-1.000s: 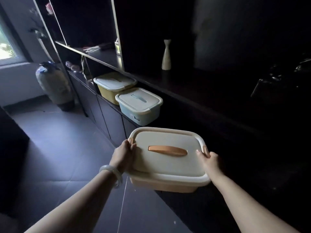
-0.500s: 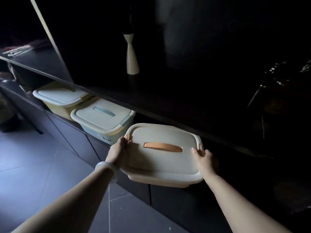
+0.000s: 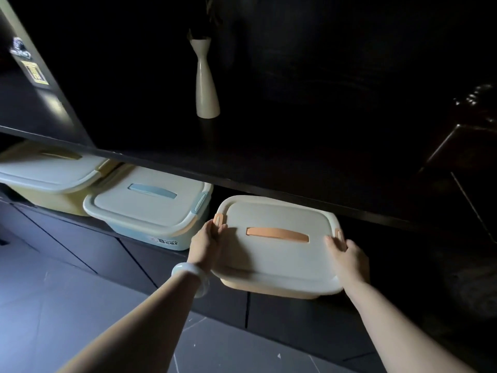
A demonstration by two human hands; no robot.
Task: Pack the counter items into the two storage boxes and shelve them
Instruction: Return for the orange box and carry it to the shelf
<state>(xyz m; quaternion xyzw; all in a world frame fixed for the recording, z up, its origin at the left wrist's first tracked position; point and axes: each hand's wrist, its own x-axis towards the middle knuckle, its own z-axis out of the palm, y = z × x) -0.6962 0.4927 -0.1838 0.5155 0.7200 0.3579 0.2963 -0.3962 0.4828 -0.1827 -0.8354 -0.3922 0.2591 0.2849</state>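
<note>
Head view: A person holds a cream storage box (image 3: 277, 254) in both hands at the mouth of the lower compartment of a dark shelving unit.

Storage box: The lid is on, with an orange handle (image 3: 277, 235) lying flat across the top and an orange latch at each short end. The far edge sits just under the shelf board (image 3: 161, 169). The near edge juts out past the cabinet doors (image 3: 80, 246) below. Whether the base rests on the ledge cannot be told in the gloom.

Left hand: The left hand (image 3: 207, 242) grips the box's left end, fingers curled over the rim beside the orange latch. A pale bangle (image 3: 191, 277) circles the wrist.

Right hand: The right hand (image 3: 348, 258) grips the right end, fingers wrapped over the lid's edge by the other latch.

Neighbours: A blue-handled box (image 3: 150, 211) stands just beside the held box, to its left in the same compartment. Its lid is closed and the word "Bear" is printed on its front. Beyond it stands a yellow box (image 3: 51, 181), close against the blue one and partly hidden by the shelf board.

Upper shelf: A slim-necked white vase (image 3: 205, 84) stands upright, set back above the gap between the blue and cream boxes.

Upright panel: A sticker (image 3: 35, 74) shows at far left, its print too blurred to read.

Floor: Grey floor tiles (image 3: 53, 305) catch pale light from the left.

Right side: Only faint dark shapes show there, and none can be made out.
</note>
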